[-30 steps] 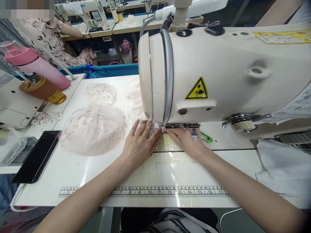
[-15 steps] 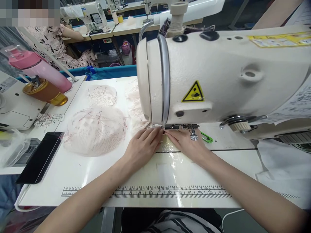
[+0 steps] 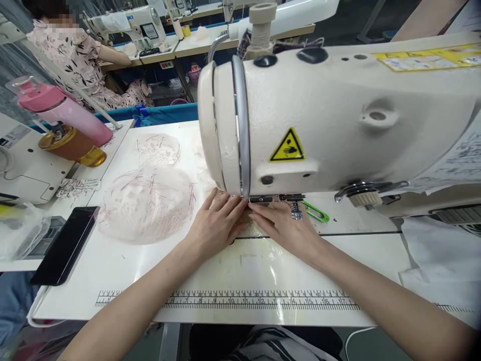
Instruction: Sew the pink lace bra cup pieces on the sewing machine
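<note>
Head view: we're looking down at one sewing station.
Working fabric (image 3: 203,173): thin, pale, gauzy; we're seeing it beside the machine's rounded end, near the left fingertips, rest hidden.
Sheer rounds (image 3: 146,210): two, pinkish, wrinkly, reddish threads straggling over them; lying left of the machine, smaller one just behind the larger.
Sewing machine (image 3: 323,110): smooth cream casing, grey band, yellow warning triangle (image 3: 288,145); it's blocking our sight of the needle.
Left hand (image 3: 216,220): resting palm-down, fingers fanning out nearly straight, tips at the machine's end.
Right hand (image 3: 287,225): stretching its fingers toward the left ones; we're not able to tell if they're pinching anything.
Metal attachment (image 3: 276,199): dark, slim, overhanging the right hand.
Green tool (image 3: 316,213): slim, loop-shaped, lying just beside the right hand.
Tabletop (image 3: 263,276): glossy white, printed ruler (image 3: 233,302) running along the front.
Left side: we're noting a flat black phone (image 3: 65,245), pink bottle (image 3: 75,113), amber cup (image 3: 73,145), crumpled clear bag (image 3: 26,230).
Behind: person (image 3: 71,55) in leaf-print clothing sitting near another machine (image 3: 137,25).
Versus half a second ago: left fingers are spreading where they were bunching; sewing machine is sitting further left in view, covering more fabric.
</note>
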Demonstrator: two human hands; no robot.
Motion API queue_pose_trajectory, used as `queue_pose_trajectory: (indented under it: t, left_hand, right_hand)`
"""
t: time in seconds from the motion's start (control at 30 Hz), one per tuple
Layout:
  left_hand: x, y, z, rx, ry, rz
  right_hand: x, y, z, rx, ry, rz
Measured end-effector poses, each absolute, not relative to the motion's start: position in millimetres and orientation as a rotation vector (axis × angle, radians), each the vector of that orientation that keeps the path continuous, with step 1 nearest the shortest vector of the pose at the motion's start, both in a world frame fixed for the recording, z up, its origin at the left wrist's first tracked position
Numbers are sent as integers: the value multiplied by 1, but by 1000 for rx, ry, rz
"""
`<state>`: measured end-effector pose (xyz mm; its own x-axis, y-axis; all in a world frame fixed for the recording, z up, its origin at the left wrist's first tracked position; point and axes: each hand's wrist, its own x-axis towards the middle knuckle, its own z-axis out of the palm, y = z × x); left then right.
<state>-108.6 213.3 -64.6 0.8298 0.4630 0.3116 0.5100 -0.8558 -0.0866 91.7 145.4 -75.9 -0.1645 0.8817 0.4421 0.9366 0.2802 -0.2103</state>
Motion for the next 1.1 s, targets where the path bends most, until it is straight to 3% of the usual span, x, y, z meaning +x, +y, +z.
queue_pose_trajectory:
  t: [0.47,0.9,1.1]
  left_hand:
    - [-106,212,-59,-2833,-810,-382]
    - [-104,208,-61,-2780,-885,-321]
    - [-105,208,-60,-2769,-894,-293]
  right_hand:
    - [91,147,-78,-1742,-2110,74]
    - [86,143,-85,-1689,-2114,-423]
    - [95,150,-82,-1725,-1999,-119]
